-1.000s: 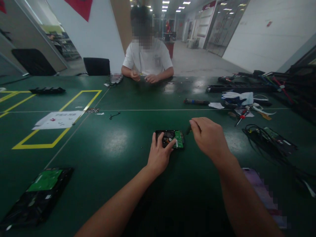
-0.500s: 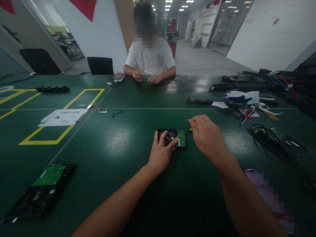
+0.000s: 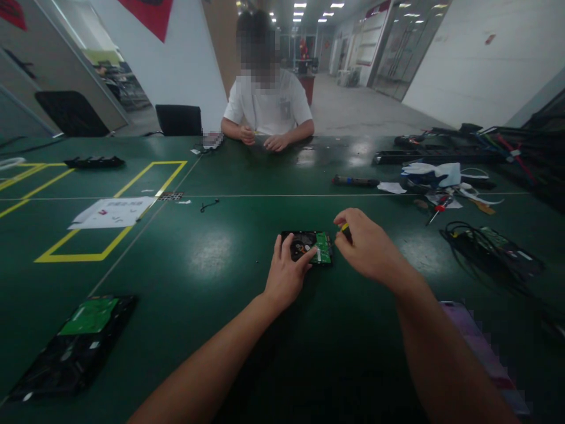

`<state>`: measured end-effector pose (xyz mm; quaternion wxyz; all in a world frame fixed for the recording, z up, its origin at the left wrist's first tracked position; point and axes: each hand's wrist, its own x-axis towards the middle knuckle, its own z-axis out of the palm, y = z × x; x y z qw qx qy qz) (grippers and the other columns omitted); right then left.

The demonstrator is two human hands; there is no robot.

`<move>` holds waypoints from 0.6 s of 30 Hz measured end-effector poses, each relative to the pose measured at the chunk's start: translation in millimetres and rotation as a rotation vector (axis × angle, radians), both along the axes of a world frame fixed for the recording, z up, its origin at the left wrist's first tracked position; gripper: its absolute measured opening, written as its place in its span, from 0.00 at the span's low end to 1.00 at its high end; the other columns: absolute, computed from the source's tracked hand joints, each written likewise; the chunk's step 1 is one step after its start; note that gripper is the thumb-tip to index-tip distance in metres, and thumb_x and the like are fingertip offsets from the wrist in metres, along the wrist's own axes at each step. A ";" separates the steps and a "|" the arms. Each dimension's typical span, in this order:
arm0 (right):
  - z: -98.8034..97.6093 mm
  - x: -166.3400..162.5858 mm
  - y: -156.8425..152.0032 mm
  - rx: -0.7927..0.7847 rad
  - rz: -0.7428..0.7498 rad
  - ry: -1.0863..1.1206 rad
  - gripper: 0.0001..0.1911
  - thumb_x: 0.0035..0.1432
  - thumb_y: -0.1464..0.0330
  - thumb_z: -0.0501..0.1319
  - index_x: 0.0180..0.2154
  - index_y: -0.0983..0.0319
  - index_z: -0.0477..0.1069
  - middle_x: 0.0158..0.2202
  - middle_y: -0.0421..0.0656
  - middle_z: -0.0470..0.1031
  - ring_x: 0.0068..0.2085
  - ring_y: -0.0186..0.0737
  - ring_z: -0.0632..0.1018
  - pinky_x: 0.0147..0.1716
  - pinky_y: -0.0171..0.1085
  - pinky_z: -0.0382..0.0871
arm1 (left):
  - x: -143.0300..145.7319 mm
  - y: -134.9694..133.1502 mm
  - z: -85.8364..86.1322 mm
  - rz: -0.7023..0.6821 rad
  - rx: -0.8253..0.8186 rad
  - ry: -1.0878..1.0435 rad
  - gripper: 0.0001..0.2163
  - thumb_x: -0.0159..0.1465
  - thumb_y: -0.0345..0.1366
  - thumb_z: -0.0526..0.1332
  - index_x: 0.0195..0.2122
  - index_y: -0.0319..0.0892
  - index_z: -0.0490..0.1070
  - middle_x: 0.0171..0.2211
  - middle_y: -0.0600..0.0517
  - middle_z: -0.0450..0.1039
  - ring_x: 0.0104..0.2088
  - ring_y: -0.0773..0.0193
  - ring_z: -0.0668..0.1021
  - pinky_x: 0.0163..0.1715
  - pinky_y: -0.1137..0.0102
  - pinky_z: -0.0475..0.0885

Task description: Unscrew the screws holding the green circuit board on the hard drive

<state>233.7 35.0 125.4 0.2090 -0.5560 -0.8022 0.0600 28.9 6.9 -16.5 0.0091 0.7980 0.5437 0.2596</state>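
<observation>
My left hand (image 3: 289,268) presses on a hard drive (image 3: 324,248), its fingers and thumb spread across the drive. The drive lies flat with its green circuit board and black casing facing up. Just to the right of it, my right hand (image 3: 364,244) is closed around the yellow-and-black handle of a screwdriver (image 3: 346,231). The tool's tip cannot be made out. A tiny dark piece, perhaps a screw (image 3: 257,261), lies left of the drive.
A larger drive (image 3: 70,353) lies front left. Toward the right are a cabled circuit board (image 3: 498,250), a phone (image 3: 477,341), a red screwdriver (image 3: 441,207) and gloves (image 3: 435,174). A printed sheet (image 3: 112,212) rests left. A person (image 3: 269,106) sits opposite.
The fingers of my right hand have shifted on the screwdriver, and more of its handle shows now. My left hand and the hard drive stay in place.
</observation>
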 end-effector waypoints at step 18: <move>3.8 4.7 0.0 -0.067 0.021 0.041 0.10 0.66 0.69 0.53 0.48 0.60 0.67 0.48 0.51 0.77 0.47 0.49 0.78 0.46 0.45 0.68 | 15.3 -17.5 12.4 0.196 -0.193 0.049 0.29 0.67 0.50 0.65 0.68 0.71 0.61 0.75 0.46 0.38 0.71 0.26 0.53 0.63 0.37 0.61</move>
